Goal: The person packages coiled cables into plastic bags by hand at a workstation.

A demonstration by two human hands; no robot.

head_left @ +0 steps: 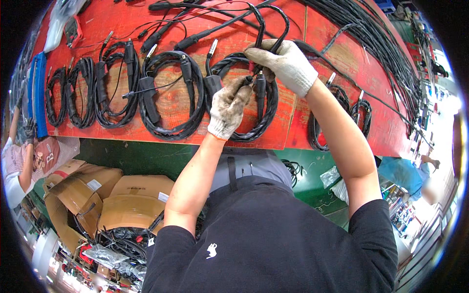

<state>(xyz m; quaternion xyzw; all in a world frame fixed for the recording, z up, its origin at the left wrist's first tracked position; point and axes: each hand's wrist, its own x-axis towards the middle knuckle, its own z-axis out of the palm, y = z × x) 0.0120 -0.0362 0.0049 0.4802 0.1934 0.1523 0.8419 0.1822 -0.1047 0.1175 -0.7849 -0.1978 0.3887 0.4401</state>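
Both my hands wear soiled white work gloves above a coiled black welding torch cable (254,135) on the red table. My left hand (227,108) is closed, its thumb and fingers pinching a small black cable connector (248,80). Closed round a black cable (260,29) that arches up beyond it, my right hand (289,64) is farther away and to the right. A short red piece (251,67) shows between the hands. The coil's torch neck with a bright metal tip (213,47) stands left of them; fingers hide part of the coil.
More coiled torch cables (171,132) lie in a row to the left, and smaller coils (317,139) to the right. Long black cables (376,44) fill the far right of the red table (322,63). Cardboard boxes (134,195) stand below; another person (22,161) is at far left.
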